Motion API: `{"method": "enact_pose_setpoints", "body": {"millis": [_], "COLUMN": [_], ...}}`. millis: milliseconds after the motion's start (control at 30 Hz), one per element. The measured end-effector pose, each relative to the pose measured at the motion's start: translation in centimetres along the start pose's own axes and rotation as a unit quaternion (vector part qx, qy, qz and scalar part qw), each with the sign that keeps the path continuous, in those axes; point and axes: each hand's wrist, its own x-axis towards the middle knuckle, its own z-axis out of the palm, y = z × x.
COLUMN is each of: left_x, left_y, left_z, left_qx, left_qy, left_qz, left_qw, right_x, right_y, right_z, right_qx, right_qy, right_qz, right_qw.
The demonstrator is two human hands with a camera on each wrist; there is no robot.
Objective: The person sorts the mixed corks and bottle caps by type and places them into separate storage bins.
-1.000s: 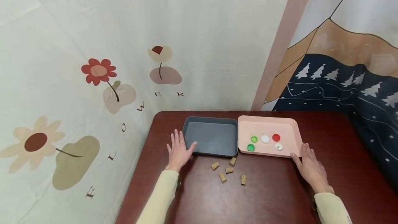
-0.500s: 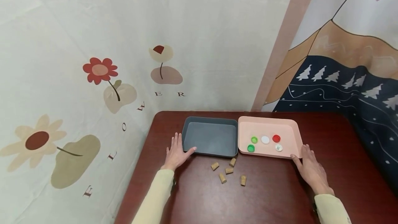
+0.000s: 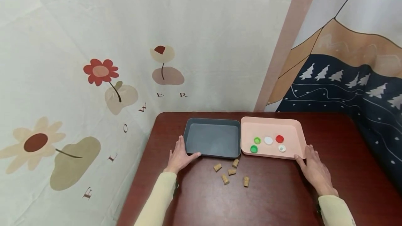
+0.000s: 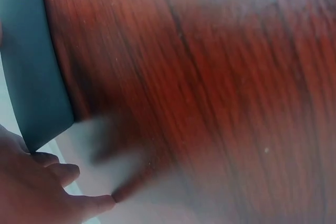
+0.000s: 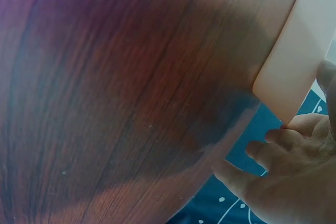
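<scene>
Your left hand [image 3: 179, 158] and right hand [image 3: 315, 173], fingers extended, bracket gray tray [image 3: 213, 138] and pink tray [image 3: 271, 127]; best press evenly.

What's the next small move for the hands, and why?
Probably shift the left hand from the dark tray to the leftmost cork: it lies loose on the table, closest to that hand, while the caps sit in the pink tray.
</scene>
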Motion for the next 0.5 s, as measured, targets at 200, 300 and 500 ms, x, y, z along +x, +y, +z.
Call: {"method": "enact_pose_setpoints", "body": {"millis": [200, 300, 500], "left_x": [-0.4, -0.5, -0.7], "left_y": [0.3, 0.4, 0.6], "left_z": [0.1, 0.2, 0.1], "left_qx": [-0.007, -0.004, -0.014], "left_qy": [0.004, 0.000, 0.003], "left_qz": [-0.010, -0.015, -0.017], "left_qw": [0.9999, 0.9999, 0.9997], "right_x": [-0.3, -0.8, -2.0], "right_y": [0.0, -0.3, -2.2], "right_z": [0.0, 0.0, 0.4], "right_qx": [0.008, 0.008, 0.008], "right_qy": [0.021, 0.064, 0.142], "right_qz": [-0.008, -0.013, -0.041], "right_qw": [0.9997, 0.9979, 0.9891]}}
